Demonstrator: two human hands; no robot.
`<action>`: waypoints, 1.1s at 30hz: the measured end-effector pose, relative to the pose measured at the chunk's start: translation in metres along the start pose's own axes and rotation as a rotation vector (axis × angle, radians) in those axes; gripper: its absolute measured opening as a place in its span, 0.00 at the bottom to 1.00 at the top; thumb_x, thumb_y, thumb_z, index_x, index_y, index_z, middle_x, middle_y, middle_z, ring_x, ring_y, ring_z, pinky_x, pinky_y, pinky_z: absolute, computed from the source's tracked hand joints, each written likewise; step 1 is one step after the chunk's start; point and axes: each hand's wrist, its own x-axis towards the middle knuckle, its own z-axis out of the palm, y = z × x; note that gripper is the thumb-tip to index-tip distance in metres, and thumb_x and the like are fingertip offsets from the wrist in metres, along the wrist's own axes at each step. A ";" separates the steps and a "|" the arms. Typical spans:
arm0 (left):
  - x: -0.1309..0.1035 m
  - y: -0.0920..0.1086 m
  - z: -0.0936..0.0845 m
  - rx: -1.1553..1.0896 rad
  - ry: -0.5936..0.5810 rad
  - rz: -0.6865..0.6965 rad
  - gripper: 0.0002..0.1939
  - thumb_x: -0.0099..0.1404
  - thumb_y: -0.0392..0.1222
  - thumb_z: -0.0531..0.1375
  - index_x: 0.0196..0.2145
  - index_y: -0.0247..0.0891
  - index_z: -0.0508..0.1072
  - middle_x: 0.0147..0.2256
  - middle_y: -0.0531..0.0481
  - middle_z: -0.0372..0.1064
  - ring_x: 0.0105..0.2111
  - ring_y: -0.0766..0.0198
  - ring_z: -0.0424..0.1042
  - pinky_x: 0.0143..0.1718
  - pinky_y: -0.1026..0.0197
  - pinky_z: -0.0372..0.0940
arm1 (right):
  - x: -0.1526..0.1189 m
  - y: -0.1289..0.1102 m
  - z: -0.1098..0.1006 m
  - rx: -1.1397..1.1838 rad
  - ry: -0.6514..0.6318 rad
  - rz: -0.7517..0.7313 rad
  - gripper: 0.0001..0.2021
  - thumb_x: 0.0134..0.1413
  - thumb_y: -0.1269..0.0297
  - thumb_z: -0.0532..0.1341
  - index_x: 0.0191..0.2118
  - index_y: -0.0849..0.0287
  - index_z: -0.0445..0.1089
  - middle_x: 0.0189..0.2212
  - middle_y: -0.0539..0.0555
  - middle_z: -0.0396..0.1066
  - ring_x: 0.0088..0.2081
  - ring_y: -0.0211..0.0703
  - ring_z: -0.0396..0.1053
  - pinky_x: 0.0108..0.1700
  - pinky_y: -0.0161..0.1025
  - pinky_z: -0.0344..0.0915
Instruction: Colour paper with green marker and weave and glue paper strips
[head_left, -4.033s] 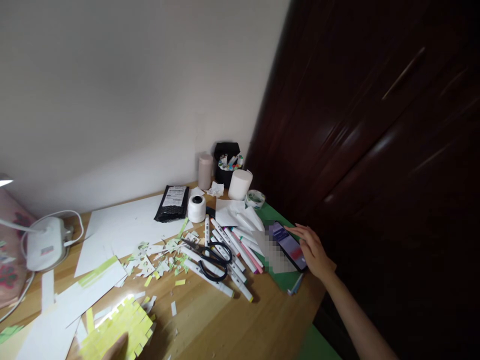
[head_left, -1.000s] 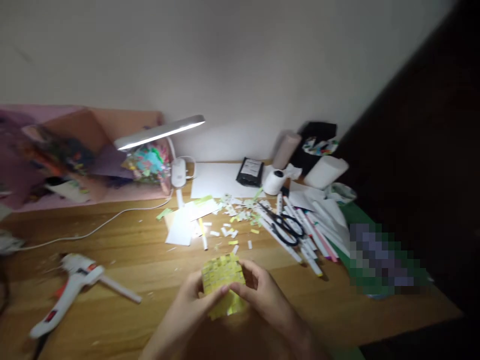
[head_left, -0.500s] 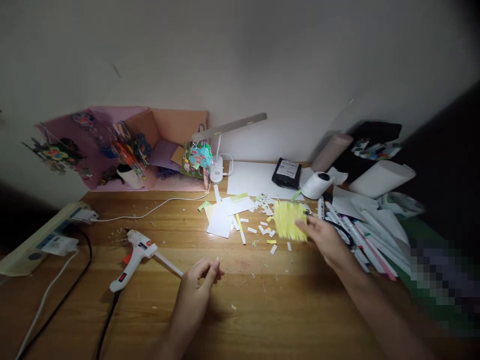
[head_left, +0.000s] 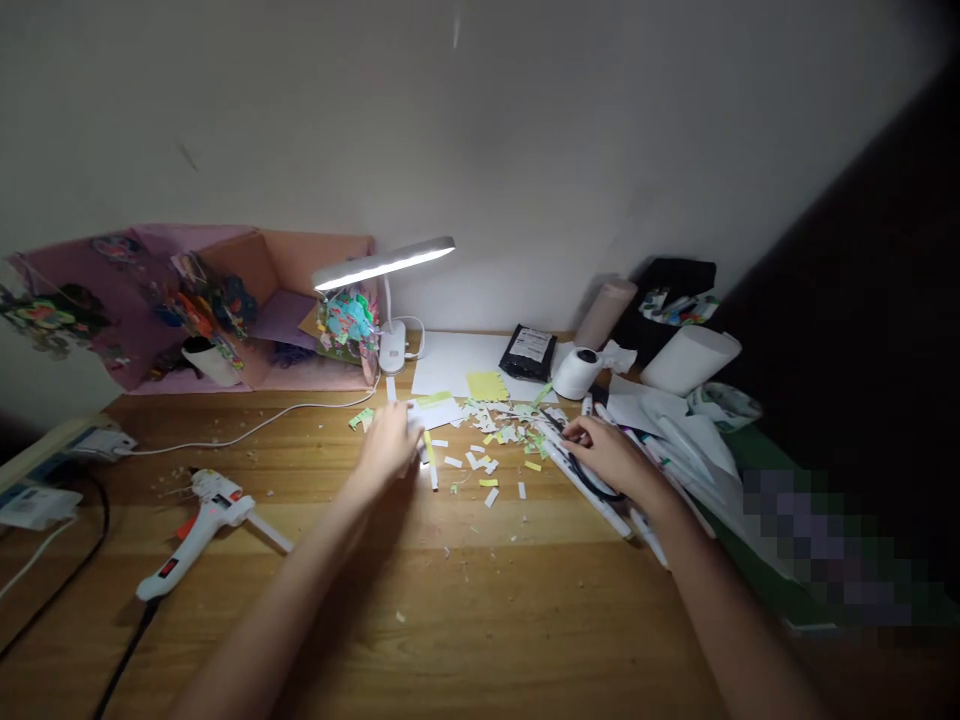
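Note:
My left hand [head_left: 390, 438] reaches over the white paper pieces [head_left: 441, 413], its fingers closed at their left edge and hiding part of them. On the right, my right hand [head_left: 606, 455] has its fingers curled around a black looped handle [head_left: 589, 482], which looks like that of scissors; no blades can be made out. White pens [head_left: 600, 508] lie under and beside this hand. The yellow-coloured paper piece [head_left: 487, 386] with a notched edge lies behind the scraps. Between my hands are small white, yellow and green paper scraps [head_left: 480, 460].
A glue gun [head_left: 199, 525] lies at left, its black cord running forward. Behind stand a pink box [head_left: 315, 370] with colourful ornaments, a lit desk lamp [head_left: 391, 345], a black package [head_left: 529, 350] and a white camera-like device [head_left: 577, 372]. A power strip [head_left: 37, 435] is far left.
The yellow piece has left my right hand and lies at the back. My right hand is now at the black handle. My left hand moved forward onto the white paper. The view shifted right.

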 end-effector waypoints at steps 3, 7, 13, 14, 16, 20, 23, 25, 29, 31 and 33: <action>0.044 0.001 0.006 0.067 -0.040 0.008 0.17 0.65 0.45 0.57 0.50 0.35 0.65 0.49 0.43 0.63 0.46 0.56 0.67 0.45 0.48 0.65 | -0.016 0.018 -0.016 -0.009 -0.117 -0.020 0.06 0.47 0.62 0.60 0.31 0.57 0.68 0.25 0.50 0.70 0.28 0.42 0.69 0.30 0.35 0.62; 0.067 0.000 0.005 0.083 -0.057 -0.002 0.16 0.65 0.45 0.57 0.49 0.35 0.66 0.48 0.44 0.64 0.44 0.58 0.68 0.43 0.50 0.66 | -0.029 0.015 -0.017 -0.095 -0.165 -0.118 0.07 0.47 0.62 0.63 0.34 0.56 0.68 0.27 0.49 0.69 0.29 0.39 0.68 0.30 0.34 0.62; 0.050 -0.006 -0.022 -0.060 0.085 -0.058 0.13 0.60 0.49 0.59 0.32 0.34 0.69 0.32 0.48 0.68 0.36 0.57 0.69 0.38 0.56 0.64 | -0.037 -0.010 0.009 -0.502 -0.001 -0.219 0.06 0.49 0.72 0.60 0.35 0.59 0.68 0.36 0.58 0.68 0.40 0.49 0.66 0.38 0.41 0.62; 0.043 -0.007 -0.028 -0.101 0.128 -0.072 0.14 0.60 0.50 0.58 0.31 0.35 0.69 0.30 0.48 0.68 0.36 0.55 0.69 0.38 0.56 0.64 | -0.037 -0.012 0.013 -0.536 0.026 -0.196 0.05 0.50 0.73 0.59 0.34 0.61 0.68 0.36 0.60 0.68 0.41 0.52 0.65 0.38 0.42 0.61; 0.025 -0.007 -0.035 -0.201 0.214 -0.101 0.16 0.60 0.52 0.54 0.34 0.36 0.67 0.33 0.46 0.68 0.37 0.54 0.69 0.36 0.58 0.63 | -0.035 -0.014 0.018 -0.594 0.072 -0.154 0.05 0.50 0.75 0.57 0.33 0.62 0.69 0.37 0.63 0.68 0.42 0.53 0.64 0.38 0.43 0.61; -0.026 0.003 -0.018 -0.459 0.214 -0.122 0.26 0.60 0.55 0.48 0.50 0.34 0.57 0.39 0.43 0.69 0.35 0.58 0.71 0.32 0.60 0.65 | -0.035 -0.014 0.017 -0.667 0.133 -0.084 0.06 0.50 0.72 0.58 0.35 0.62 0.69 0.36 0.63 0.68 0.40 0.54 0.64 0.37 0.44 0.61; -0.067 0.020 0.014 -0.575 0.046 -0.101 0.30 0.58 0.56 0.53 0.51 0.32 0.57 0.35 0.43 0.71 0.29 0.58 0.72 0.28 0.60 0.66 | -0.036 -0.018 0.017 -0.705 0.147 -0.060 0.06 0.49 0.72 0.59 0.35 0.64 0.71 0.36 0.65 0.69 0.41 0.56 0.63 0.37 0.46 0.60; -0.088 0.032 0.033 -0.604 -0.111 -0.065 0.31 0.59 0.53 0.53 0.54 0.31 0.55 0.37 0.41 0.71 0.32 0.56 0.72 0.30 0.59 0.66 | -0.036 -0.020 0.018 -0.717 0.136 -0.072 0.05 0.48 0.73 0.59 0.32 0.65 0.72 0.34 0.66 0.69 0.41 0.58 0.63 0.38 0.47 0.60; -0.109 0.047 0.044 -0.180 -0.170 0.019 0.35 0.64 0.49 0.51 0.62 0.31 0.42 0.40 0.36 0.70 0.36 0.51 0.73 0.34 0.56 0.64 | -0.037 -0.023 0.016 -0.711 0.129 -0.120 0.04 0.48 0.69 0.60 0.29 0.63 0.71 0.33 0.62 0.69 0.40 0.56 0.63 0.39 0.46 0.60; -0.113 0.049 0.039 0.119 -0.138 -0.005 0.35 0.66 0.51 0.49 0.63 0.32 0.42 0.35 0.37 0.72 0.31 0.47 0.73 0.28 0.57 0.62 | -0.041 -0.028 0.012 -0.649 0.166 -0.167 0.04 0.48 0.66 0.59 0.29 0.61 0.69 0.33 0.59 0.68 0.39 0.53 0.63 0.39 0.45 0.60; -0.115 0.049 0.034 0.320 -0.056 -0.027 0.31 0.66 0.55 0.47 0.61 0.35 0.51 0.29 0.39 0.71 0.27 0.46 0.73 0.24 0.58 0.60 | -0.047 -0.037 0.008 -0.516 0.225 -0.246 0.03 0.48 0.66 0.59 0.28 0.59 0.67 0.31 0.57 0.67 0.38 0.50 0.62 0.40 0.44 0.60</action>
